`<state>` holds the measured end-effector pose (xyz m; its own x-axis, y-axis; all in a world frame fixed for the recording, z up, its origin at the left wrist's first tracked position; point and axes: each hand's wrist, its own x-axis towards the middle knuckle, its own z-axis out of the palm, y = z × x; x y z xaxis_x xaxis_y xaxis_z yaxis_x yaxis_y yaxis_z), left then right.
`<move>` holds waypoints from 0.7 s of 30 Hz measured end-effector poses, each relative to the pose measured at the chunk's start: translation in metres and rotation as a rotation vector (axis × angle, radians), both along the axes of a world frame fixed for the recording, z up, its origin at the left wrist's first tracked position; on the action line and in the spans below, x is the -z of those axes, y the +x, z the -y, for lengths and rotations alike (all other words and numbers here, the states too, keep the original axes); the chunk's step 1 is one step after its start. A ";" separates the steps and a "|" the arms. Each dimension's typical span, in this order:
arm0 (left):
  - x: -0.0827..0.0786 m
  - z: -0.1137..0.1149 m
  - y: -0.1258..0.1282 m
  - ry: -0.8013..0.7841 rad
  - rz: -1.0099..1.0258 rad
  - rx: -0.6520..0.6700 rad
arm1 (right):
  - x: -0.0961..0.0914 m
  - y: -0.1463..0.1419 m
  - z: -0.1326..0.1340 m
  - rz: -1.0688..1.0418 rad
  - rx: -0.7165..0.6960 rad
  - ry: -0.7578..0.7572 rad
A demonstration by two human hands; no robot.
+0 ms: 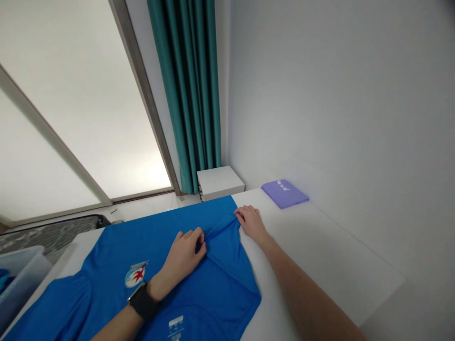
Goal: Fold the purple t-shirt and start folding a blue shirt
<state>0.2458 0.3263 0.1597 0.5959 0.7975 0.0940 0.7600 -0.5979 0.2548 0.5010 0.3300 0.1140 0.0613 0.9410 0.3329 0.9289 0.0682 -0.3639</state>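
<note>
A blue T-shirt [159,227] lies spread on a white table [302,274], its neck towards me and a round badge with a red figure on the chest. My left hand [185,253], with a dark watch on its wrist, pinches the cloth near the shirt's right side. At the shirt's right edge my right hand [250,221] grips the fabric between thumb and fingers. A raised crease runs between the two hands. The part of the shirt nearest me goes out of the frame.
A folded purple cloth [284,193] with white lettering lies at the table's back right, near the wall. Beyond the table stand a white cabinet [220,180] and a green curtain [188,94]. A clear plastic bin [24,284] with blue fabric is at the left.
</note>
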 end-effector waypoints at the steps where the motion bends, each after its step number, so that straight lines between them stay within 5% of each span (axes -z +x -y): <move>1: 0.001 0.000 -0.001 -0.002 0.003 0.001 | 0.000 0.000 0.000 0.000 0.000 0.004; 21: -0.002 0.003 -0.007 -0.037 -0.088 0.019 | 0.003 0.002 0.000 0.033 0.011 0.125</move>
